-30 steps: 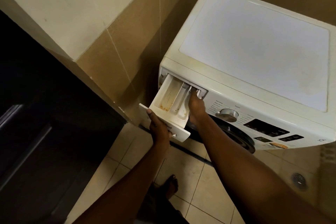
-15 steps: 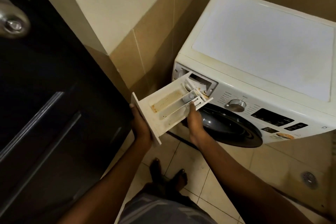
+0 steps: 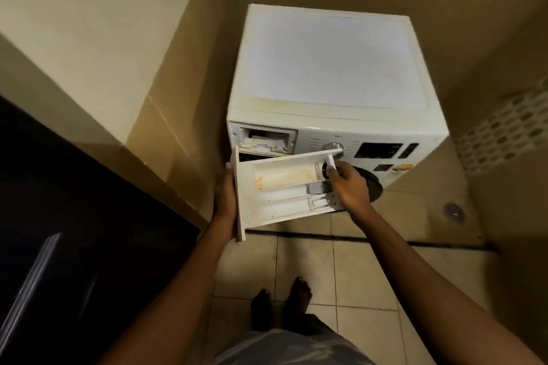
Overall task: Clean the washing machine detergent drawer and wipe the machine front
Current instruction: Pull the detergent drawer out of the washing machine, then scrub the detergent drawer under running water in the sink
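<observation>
The white detergent drawer point(image 3: 284, 187) is out of the washing machine point(image 3: 326, 68) and held level in front of it, orange-brown residue staining its largest compartment. My left hand point(image 3: 226, 201) grips the drawer's front panel on the left. My right hand point(image 3: 348, 187) holds its rear end on the right. The empty drawer slot point(image 3: 267, 138) gapes at the machine's top left, beside the dial point(image 3: 333, 147) and dark display point(image 3: 378, 149). Part of the round door point(image 3: 372, 184) shows behind my right hand.
A dark door point(image 3: 74, 231) stands close on the left, with a tiled wall corner point(image 3: 166, 98) between it and the machine. Beige floor tiles point(image 3: 311, 261) lie below, with my bare feet point(image 3: 281, 302) on them. A floor drain point(image 3: 453, 210) sits to the right.
The drawer has come fully out of its slot and swung sideways, away from the machine. Both hands moved back with it, and the view shifted to face the machine squarely.
</observation>
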Demonstrator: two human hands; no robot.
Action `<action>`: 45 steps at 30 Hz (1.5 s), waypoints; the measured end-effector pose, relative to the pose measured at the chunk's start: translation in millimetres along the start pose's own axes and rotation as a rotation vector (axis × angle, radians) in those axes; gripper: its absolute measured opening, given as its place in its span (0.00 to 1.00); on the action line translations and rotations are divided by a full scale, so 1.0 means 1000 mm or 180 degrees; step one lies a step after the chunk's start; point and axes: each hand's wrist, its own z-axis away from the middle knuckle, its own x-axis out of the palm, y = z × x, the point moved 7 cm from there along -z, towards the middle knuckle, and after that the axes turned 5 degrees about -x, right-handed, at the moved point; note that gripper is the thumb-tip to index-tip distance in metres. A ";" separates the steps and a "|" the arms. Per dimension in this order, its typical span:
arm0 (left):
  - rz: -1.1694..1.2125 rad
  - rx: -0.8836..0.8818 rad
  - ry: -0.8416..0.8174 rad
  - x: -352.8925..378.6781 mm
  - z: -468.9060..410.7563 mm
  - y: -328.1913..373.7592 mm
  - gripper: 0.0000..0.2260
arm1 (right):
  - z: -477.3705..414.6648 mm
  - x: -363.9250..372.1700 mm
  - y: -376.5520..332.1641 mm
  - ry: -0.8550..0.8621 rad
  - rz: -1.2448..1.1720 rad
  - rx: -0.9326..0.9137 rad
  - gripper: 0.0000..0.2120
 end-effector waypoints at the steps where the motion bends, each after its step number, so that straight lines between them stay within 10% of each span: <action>1: -0.0079 -0.0023 -0.0096 0.009 0.002 0.002 0.29 | 0.007 -0.009 0.006 0.0190 -0.0019 0.0081 0.14; 18: -0.1669 -0.0305 -0.1928 0.260 0.053 -0.071 0.29 | 0.155 -0.203 0.160 0.2497 -0.0561 0.1334 0.07; 45: -0.2986 -0.0745 -0.3883 0.750 0.321 -0.375 0.39 | 0.369 -0.570 0.452 0.4635 -0.1105 0.2379 0.09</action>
